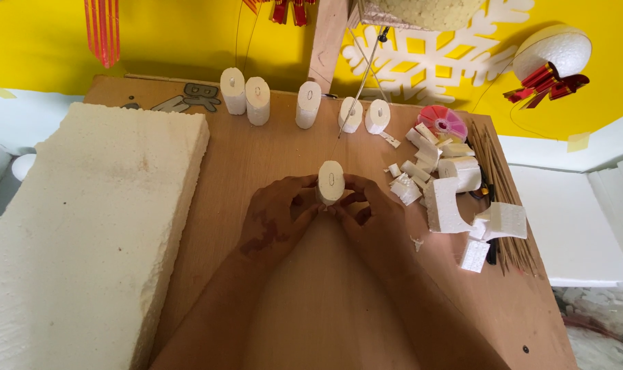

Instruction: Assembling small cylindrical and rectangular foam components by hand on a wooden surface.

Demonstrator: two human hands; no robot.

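Progress: left of the foam cylinder (331, 181) lies an uncut foam slab (85, 226). Left hand (278, 216) and right hand (373, 218) pinch the cylinder mid-board; 5 finished cylinders (309, 104) stand behind it, offcuts (442, 192) right.

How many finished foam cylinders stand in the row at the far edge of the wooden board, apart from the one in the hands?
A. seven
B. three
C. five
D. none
C: five slotted foam cylinders stand in the far row, while both hands, left hand and right hand, hold a sixth foam cylinder.
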